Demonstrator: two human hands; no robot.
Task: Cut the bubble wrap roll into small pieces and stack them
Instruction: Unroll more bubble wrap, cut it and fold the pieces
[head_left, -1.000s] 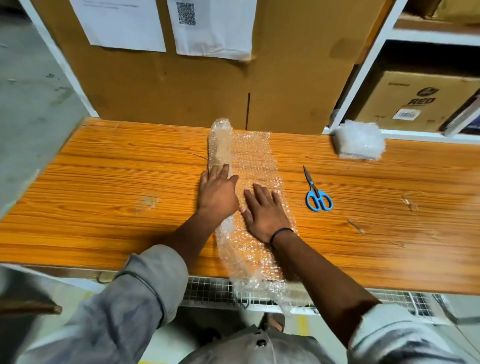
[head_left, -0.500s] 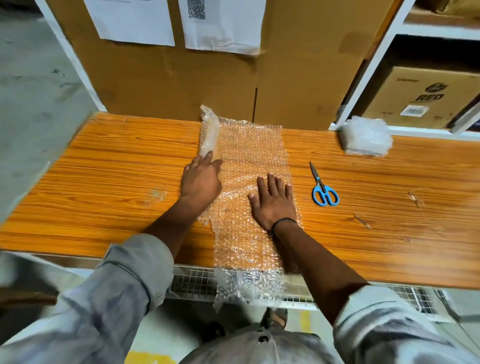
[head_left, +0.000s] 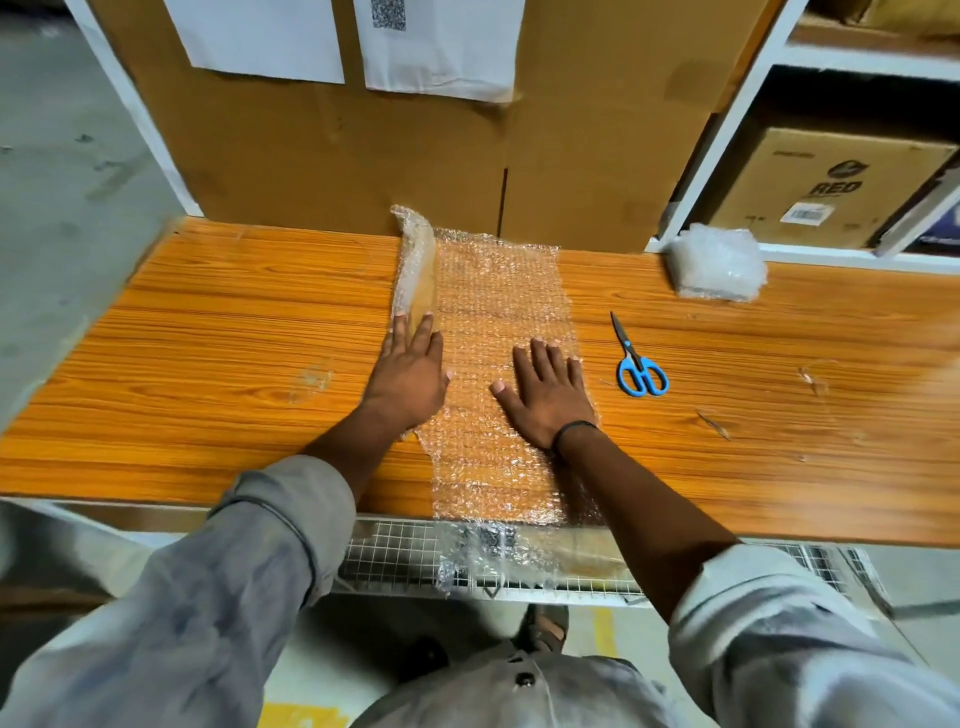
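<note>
fingers (head_left: 418, 335) of left hand (head_left: 410, 376): lay straight and close together, tips against the near end of the bubble wrap roll (head_left: 415, 260); curled round nothing, gripped nothing.

fingers (head_left: 540, 358) of right hand (head_left: 550, 397): lay spread and flat, palm down on the unrolled sheet (head_left: 498, 301); pressed only, held nothing.

roll, location: sat along the left edge of the sheet, lengthwise on the wooden table (head_left: 208, 364), far end close to the cardboard box (head_left: 363, 156).

sheet, extent: ran from the roll rightward and back to the near table edge; hung over it in front of the wire mesh (head_left: 395, 561).

scissors (head_left: 640, 364): lay blades together, just right of the sheet, untouched.

stack of cut pieces (head_left: 719, 267): sat at the back right, well apart from the sheet.

step, as judged: unrolling and flattening a length for cutting.

handling notes, as judged: called for an even leftward push along the whole roll, not the near end alone, to avoid skew; called for steady right-palm weight to stop creep of the sheet; needed creases smoothed out ahead of any reach for the scissors; needed a cut line parallel to the roll, width matched to the stack.
</note>
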